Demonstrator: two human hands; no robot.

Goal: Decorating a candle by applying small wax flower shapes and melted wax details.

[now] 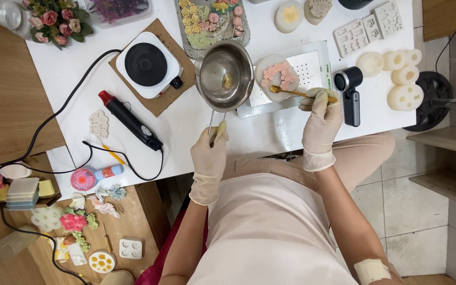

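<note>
Steel pot (pixel 224 75) near-empty, left hand (pixel 209 153) gripping handle; spoon (pixel 291 92) over pink-filled mould (pixel 276 75).

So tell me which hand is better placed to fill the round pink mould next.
Probably the right hand: it holds the gold spoon with its bowl at the mould. The left hand is occupied gripping the steel pot handle.

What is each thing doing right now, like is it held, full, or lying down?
Left hand: gloved, gripping the pot handle.
Right hand: gloved, holding the gold spoon.
Metal pot: held above the table, nearly empty, a little yellowish liquid at the bottom.
Gold spoon: level, bowl over the mold.
Round mold: filled with pink shapes.
Hot plate: bare, nothing on it.
Heat gun: lying on its side.
</note>
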